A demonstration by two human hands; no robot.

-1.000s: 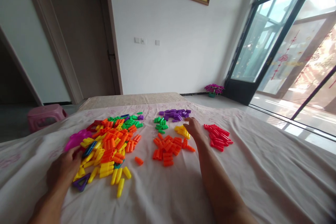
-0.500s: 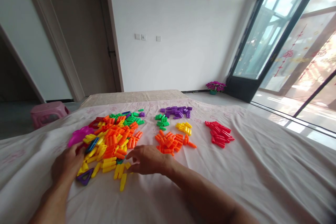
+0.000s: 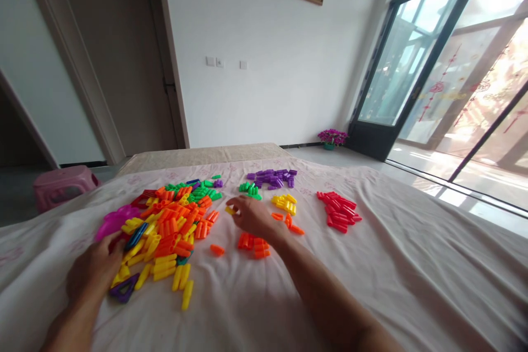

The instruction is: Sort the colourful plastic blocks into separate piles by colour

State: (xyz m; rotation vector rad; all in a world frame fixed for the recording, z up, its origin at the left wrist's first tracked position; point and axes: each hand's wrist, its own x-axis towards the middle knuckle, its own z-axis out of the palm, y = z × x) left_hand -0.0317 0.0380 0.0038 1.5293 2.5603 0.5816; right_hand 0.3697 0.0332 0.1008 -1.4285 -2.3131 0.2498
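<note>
Right hand [image 3: 251, 215]: thumb and fingers pinched on 1 yellow piece [image 3: 230, 210]; forearm screens part of the orange group [image 3: 252, 245].
Yellow piece: at the fingertips, between the mixed heap [image 3: 169, 225] and the yellow group [image 3: 285, 204]; probably light, so a gentle pinch should suffice.
Clearance: wrist best kept high, sparing the orange group and green group [image 3: 249, 189] from a dragging forearm; any release is best made low, to limit rolling.
Left hand [image 3: 93, 267]: well apart from the right, fingers curled at the heap's edge; cannot tell whether it grips anything.
Mixed heap: glossy, apparently plastic; tubular, ribbed pieces, some hollow-ended.
Odd shapes: 1 open-centred purple triangle [image 3: 122, 289]; 1 elongated dark blue link [image 3: 136, 236]; 1 scalloped magenta piece [image 3: 115, 223].
Cloth [image 3: 412, 264]: pale, creased, faintly flowered; soft folds might tip small pieces.
</note>
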